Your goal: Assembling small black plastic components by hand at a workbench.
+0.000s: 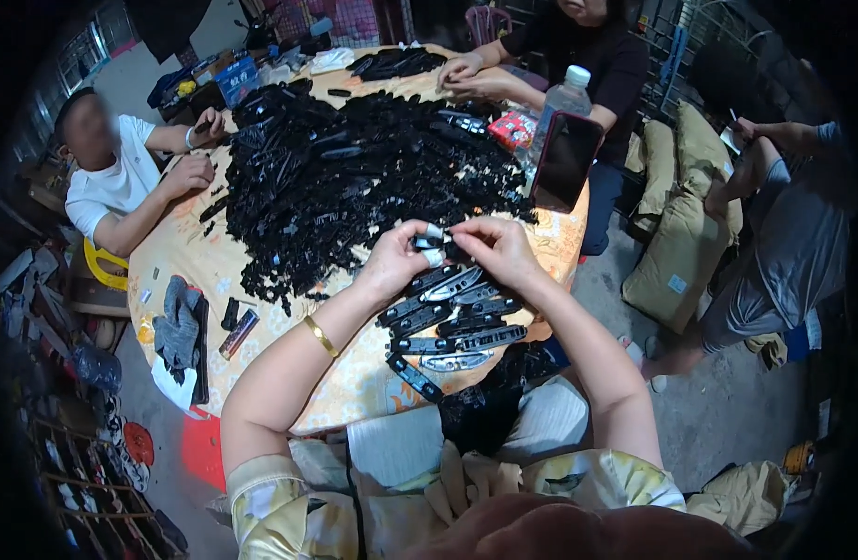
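My left hand point(400, 255), with white wraps on its thumb and a fingertip, pinches a small black plastic part point(431, 245). Close against it, my right hand point(497, 247) has thumb and finger pressed together at the part's right side; what lies between these fingertips is too small to make out. Just below both hands, long black and silver plastic pieces point(459, 337) lie in rough rows near the table edge. Beyond the hands spreads a big heap of black plastic parts point(326, 177).
A phone point(565, 161) stands upright before a clear bottle point(565, 98) on the round table point(340, 401). Grey gloves point(178, 327) and a dark tube point(239, 333) lie left. Co-workers sit left and far right; another person is beside tan sacks point(676, 257).
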`<move>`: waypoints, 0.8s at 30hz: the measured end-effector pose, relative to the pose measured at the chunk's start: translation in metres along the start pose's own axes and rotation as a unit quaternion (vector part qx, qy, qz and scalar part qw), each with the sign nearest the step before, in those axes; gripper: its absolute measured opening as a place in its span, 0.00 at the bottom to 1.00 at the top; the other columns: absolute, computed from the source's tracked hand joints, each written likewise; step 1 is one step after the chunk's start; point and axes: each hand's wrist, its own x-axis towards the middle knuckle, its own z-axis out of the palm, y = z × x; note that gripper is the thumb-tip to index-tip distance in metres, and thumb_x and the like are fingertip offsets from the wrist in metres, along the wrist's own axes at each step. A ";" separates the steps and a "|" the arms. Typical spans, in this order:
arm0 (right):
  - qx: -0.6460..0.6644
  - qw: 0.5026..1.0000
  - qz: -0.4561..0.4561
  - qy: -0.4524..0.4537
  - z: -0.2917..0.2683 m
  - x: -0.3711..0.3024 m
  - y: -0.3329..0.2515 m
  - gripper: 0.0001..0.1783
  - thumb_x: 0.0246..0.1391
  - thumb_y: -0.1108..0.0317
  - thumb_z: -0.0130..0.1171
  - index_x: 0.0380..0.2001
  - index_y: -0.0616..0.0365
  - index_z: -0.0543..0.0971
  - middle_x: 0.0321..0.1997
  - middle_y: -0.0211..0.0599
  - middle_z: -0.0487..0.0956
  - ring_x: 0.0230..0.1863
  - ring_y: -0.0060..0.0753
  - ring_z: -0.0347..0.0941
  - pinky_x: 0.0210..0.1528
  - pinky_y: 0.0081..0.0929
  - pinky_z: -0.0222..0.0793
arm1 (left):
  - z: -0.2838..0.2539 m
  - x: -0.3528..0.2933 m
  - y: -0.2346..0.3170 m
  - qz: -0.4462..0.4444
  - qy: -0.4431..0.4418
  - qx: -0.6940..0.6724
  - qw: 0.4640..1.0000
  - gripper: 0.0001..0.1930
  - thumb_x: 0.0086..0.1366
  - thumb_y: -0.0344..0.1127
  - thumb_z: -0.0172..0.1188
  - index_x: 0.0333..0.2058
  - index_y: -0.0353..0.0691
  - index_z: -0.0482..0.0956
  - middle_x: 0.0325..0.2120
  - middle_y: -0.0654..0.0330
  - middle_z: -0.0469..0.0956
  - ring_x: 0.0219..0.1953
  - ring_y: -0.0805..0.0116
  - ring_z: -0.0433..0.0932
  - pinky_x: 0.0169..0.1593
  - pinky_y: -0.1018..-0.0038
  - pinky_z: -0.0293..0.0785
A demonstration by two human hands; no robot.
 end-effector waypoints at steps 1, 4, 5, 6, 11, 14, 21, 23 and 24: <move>0.008 1.000 0.020 -0.003 0.003 0.003 0.004 0.08 0.48 0.70 0.61 0.32 0.62 0.81 0.26 0.34 0.80 0.26 0.18 0.74 0.29 0.17 0.69 | -0.005 0.003 -0.006 0.012 0.006 0.014 1.000 0.14 0.55 0.19 0.55 0.42 0.33 0.70 0.30 0.60 0.77 0.33 0.74 0.78 0.37 0.81 0.76; 0.042 0.997 -0.007 0.062 0.002 0.005 -0.010 0.10 0.45 0.74 0.62 0.34 0.62 0.80 0.30 0.34 0.80 0.29 0.20 0.75 0.31 0.19 0.71 | -0.002 0.005 -0.002 0.012 0.025 -0.001 1.000 0.14 0.56 0.20 0.55 0.43 0.31 0.69 0.30 0.61 0.77 0.32 0.75 0.78 0.37 0.82 0.76; 0.037 0.998 0.023 0.035 0.000 0.007 -0.013 0.10 0.46 0.75 0.62 0.35 0.62 0.79 0.31 0.32 0.79 0.30 0.18 0.74 0.31 0.18 0.71 | -0.003 0.006 -0.002 0.006 0.026 0.001 1.000 0.14 0.57 0.19 0.53 0.43 0.32 0.69 0.32 0.58 0.76 0.34 0.72 0.78 0.39 0.80 0.77; 0.031 0.998 0.052 0.007 -0.001 0.009 -0.015 0.12 0.47 0.75 0.62 0.37 0.62 0.77 0.32 0.29 0.77 0.30 0.17 0.72 0.31 0.16 0.71 | -0.005 0.006 -0.002 0.001 0.026 0.003 1.000 0.14 0.57 0.17 0.51 0.43 0.32 0.68 0.34 0.56 0.76 0.36 0.69 0.79 0.41 0.79 0.77; -0.056 0.995 -0.080 0.004 0.004 0.012 -0.025 0.05 0.41 0.78 0.64 0.26 0.61 0.80 0.32 0.34 0.78 0.33 0.25 0.75 0.33 0.20 0.71 | -0.007 0.005 0.000 -0.006 0.013 -0.036 0.999 0.15 0.58 0.19 0.53 0.45 0.33 0.67 0.35 0.56 0.75 0.36 0.70 0.79 0.41 0.80 0.78; -0.136 0.962 -0.237 0.021 0.006 0.018 -0.015 0.06 0.39 0.76 0.65 0.25 0.60 0.80 0.30 0.35 0.78 0.30 0.32 0.76 0.31 0.24 0.72 | -0.004 0.000 0.004 -0.041 0.022 -0.047 0.998 0.15 0.59 0.21 0.54 0.46 0.33 0.66 0.35 0.55 0.75 0.35 0.70 0.79 0.42 0.80 0.78; -0.251 0.918 -0.308 -0.027 -0.002 0.014 -0.026 0.09 0.38 0.78 0.63 0.28 0.58 0.80 0.31 0.35 0.78 0.32 0.37 0.74 0.33 0.28 0.71 | -0.008 0.003 -0.001 -0.018 0.029 -0.092 0.995 0.16 0.59 0.19 0.53 0.47 0.33 0.66 0.38 0.55 0.75 0.37 0.69 0.79 0.44 0.79 0.78; -0.253 0.916 -0.309 -0.030 -0.003 0.015 -0.027 0.08 0.38 0.77 0.63 0.28 0.58 0.80 0.31 0.35 0.78 0.32 0.38 0.74 0.33 0.28 0.71 | -0.008 0.004 -0.002 -0.016 0.030 -0.077 0.996 0.17 0.59 0.19 0.53 0.47 0.33 0.66 0.38 0.55 0.74 0.38 0.69 0.78 0.44 0.79 0.78; -0.255 0.915 -0.312 -0.032 -0.003 0.015 -0.027 0.08 0.39 0.77 0.63 0.27 0.58 0.80 0.31 0.35 0.78 0.32 0.38 0.74 0.32 0.27 0.71 | -0.009 0.005 -0.003 -0.007 0.028 -0.086 0.996 0.17 0.58 0.19 0.54 0.47 0.33 0.66 0.38 0.55 0.75 0.38 0.69 0.78 0.44 0.79 0.78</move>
